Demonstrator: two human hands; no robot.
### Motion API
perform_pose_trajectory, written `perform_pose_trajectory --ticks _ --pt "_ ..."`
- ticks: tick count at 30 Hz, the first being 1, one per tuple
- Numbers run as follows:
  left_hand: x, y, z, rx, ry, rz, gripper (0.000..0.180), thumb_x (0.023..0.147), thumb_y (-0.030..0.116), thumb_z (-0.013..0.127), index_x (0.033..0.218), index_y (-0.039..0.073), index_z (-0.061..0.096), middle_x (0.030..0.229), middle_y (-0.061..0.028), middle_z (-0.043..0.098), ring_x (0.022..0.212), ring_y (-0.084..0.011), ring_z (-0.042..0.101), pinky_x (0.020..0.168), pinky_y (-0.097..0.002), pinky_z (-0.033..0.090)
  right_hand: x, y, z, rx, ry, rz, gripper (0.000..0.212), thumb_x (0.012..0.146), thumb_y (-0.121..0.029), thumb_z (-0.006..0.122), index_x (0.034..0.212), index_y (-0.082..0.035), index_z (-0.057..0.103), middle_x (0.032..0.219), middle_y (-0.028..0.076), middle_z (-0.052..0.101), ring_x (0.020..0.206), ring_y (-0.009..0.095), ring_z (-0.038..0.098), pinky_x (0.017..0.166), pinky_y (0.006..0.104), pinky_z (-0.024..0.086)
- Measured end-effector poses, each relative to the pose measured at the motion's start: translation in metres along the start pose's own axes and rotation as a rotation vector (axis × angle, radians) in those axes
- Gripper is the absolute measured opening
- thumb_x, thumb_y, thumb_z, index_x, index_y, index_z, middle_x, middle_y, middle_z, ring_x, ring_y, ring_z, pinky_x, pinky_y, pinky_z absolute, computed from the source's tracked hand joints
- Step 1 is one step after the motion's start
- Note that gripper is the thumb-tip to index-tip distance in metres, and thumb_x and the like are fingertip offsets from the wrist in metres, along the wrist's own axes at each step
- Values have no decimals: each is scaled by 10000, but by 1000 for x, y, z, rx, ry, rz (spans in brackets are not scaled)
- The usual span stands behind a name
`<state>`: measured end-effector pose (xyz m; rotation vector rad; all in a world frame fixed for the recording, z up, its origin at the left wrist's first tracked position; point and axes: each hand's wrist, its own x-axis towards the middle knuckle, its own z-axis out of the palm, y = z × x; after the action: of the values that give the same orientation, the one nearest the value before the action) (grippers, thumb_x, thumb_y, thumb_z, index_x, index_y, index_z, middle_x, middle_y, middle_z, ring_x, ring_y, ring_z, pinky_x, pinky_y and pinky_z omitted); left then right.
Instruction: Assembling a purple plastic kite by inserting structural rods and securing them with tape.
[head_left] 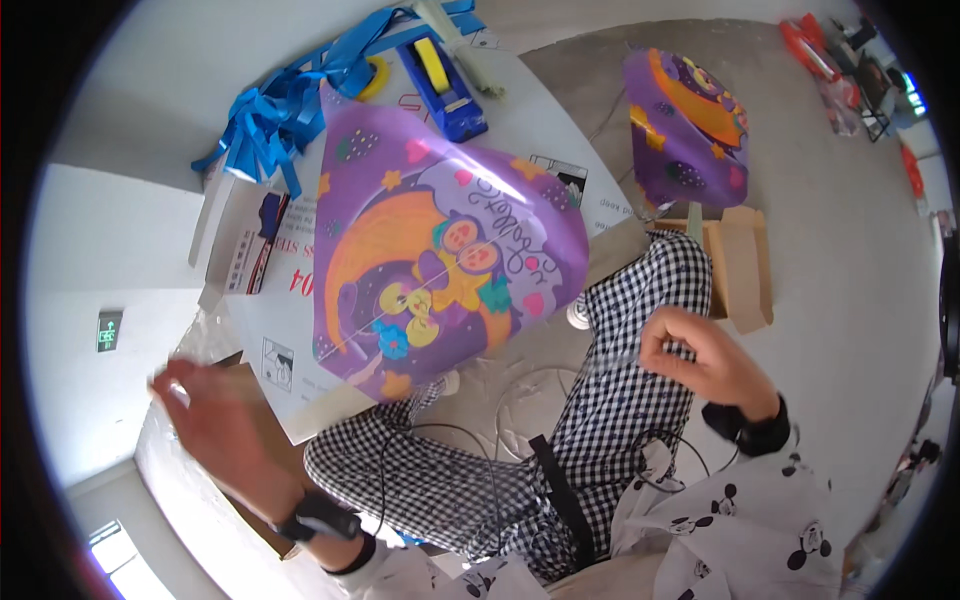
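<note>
A purple printed sheet, shaped like a kite, lies on a white board with its cartoon picture up. A thin pale line runs diagonally across it. My left hand is raised beyond the board's left edge, blurred, with thumb and finger bent together in a pinch; anything between them is too small to see. Above my right knee, my right hand is closed, its fingers curled in, and what they may hold is hidden. Neither hand touches the sheet. A similar purple sheet sits farther off, right of the board.
Blue ribbons heap at the board's far left, beside a blue tape dispenser with yellow tape. A small box rests on the left edge. An open cardboard box stands right of my knee. Black cable loops over my checked trousers.
</note>
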<state>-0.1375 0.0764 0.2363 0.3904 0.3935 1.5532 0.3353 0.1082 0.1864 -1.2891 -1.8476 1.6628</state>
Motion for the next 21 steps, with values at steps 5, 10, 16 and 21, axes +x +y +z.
perform_pose_trajectory --ticks 5,10,16,21 --pt "-132 35 -53 -25 168 364 323 1006 325 469 1080 34 588 1115 -92 625 1000 -210 562 939 -367 436 72 -39 17 -128 -365 -172 112 854 -54 656 927 -22 577 861 35 627 815 131 597 744 278 472" --pt "-147 -6 -108 26 384 569 238 975 222 549 1082 10 540 1050 -90 586 921 -178 559 830 -320 456 143 -24 25 -233 -454 -1 85 883 -56 623 921 -21 556 846 19 617 758 103 597 682 243 496" --pt "-114 -35 -179 176 508 656 115 951 95 572 1056 48 565 930 -25 593 834 -119 551 749 -275 451 188 7 26 -260 -321 253 101 875 -71 629 952 -18 589 812 17 617 715 84 586 651 228 491" --pt "-88 -31 -217 399 661 609 96 944 79 575 1039 68 586 872 3 603 778 -94 548 694 -241 450 206 24 21 -309 -258 176 88 865 -111 647 921 -52 611 828 -17 621 731 64 561 645 217 465"
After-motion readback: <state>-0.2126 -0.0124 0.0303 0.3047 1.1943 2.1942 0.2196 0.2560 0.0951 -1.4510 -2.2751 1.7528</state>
